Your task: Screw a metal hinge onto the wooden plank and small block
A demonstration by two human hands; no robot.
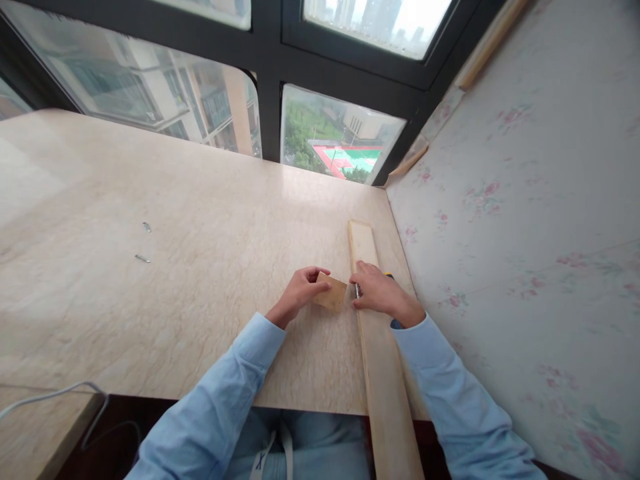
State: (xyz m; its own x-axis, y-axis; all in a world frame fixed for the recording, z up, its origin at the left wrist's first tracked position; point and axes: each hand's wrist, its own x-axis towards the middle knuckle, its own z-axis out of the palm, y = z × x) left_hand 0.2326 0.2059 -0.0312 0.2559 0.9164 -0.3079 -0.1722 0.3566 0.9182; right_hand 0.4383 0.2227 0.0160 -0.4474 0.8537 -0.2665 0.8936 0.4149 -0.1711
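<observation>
My left hand (306,290) is closed on a small flat piece of wood (333,293), thumb on top, held tilted just above the marble-patterned counter. Close to its right edge, my right hand (375,288) is closed over a long wooden board (385,373). A small shiny metal piece (357,291) shows between its thumb and fingers; its kind is not clear. Behind that hand peeks the yellow and dark edge of some object (389,275), mostly hidden. The board runs from the counter out past the front edge, beside my right forearm.
Two small metal pieces (143,258) lie on the counter (210,220) to the left. A white cable (55,393) loops over the lower left corner. A flowered wall (525,220) borders the right side, and dark-framed windows (270,80) stand at the back.
</observation>
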